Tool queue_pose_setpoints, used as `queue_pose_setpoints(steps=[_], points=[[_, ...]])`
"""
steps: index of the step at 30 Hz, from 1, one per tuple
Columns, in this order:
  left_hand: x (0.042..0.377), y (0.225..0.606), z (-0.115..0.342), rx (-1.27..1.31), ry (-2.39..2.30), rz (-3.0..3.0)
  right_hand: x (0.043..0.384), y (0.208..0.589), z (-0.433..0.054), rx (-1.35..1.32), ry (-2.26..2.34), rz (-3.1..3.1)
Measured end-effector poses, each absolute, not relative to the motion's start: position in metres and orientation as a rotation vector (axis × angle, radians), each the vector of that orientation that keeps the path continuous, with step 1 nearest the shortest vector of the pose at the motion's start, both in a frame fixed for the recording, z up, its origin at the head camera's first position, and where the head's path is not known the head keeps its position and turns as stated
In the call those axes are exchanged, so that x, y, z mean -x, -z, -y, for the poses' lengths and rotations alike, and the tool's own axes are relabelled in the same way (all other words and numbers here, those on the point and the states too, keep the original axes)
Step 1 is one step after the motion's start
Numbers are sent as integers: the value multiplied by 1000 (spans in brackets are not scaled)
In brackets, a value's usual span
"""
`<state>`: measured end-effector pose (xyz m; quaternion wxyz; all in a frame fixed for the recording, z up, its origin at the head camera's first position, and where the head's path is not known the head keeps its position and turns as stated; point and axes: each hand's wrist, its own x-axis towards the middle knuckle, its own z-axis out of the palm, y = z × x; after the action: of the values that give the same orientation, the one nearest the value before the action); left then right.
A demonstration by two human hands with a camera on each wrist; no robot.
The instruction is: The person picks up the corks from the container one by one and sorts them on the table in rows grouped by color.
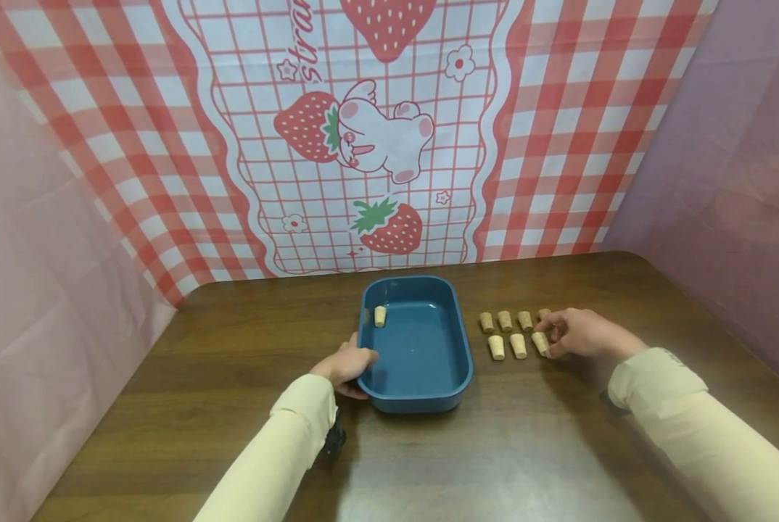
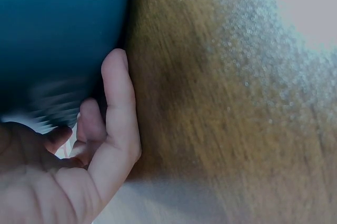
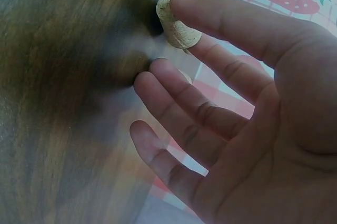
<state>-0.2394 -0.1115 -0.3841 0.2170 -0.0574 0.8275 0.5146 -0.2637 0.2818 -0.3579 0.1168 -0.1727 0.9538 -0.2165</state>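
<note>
A blue rectangular tray [image 1: 458, 341] sits on the table with one cork stopper [image 1: 379, 317] inside, near its far left corner. At the tray's left side, my left hand [image 1: 347, 366] grips the wall, thumb over the rim and fingers outside against it. The left wrist view shows those fingers [image 2: 118, 98] along the tray's lower side. To the right of the tray, my right hand [image 1: 582, 335] pinches a cork stopper [image 3: 179, 27] between thumb and index finger, at the right end of the front row. The other right fingers are spread, close over the table.
Several cork stoppers [image 1: 505, 321] stand in a back row, the rightmost partly hidden by my right hand. Two more, including a pale cork stopper [image 1: 497, 348], stand in the front row. Behind the wooden table [image 1: 265, 319] hangs a red-and-white checked strawberry cloth [image 1: 389, 138].
</note>
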Motion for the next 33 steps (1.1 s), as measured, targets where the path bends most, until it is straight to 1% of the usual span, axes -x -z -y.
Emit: queue_pose_setpoints(steps=[21, 33], points=[[239, 384, 112, 150, -1429, -2284, 265, 360, -282, 504, 639, -2801], [239, 383, 112, 145, -1427, -2296, 265, 356, -281, 501, 670, -2838]])
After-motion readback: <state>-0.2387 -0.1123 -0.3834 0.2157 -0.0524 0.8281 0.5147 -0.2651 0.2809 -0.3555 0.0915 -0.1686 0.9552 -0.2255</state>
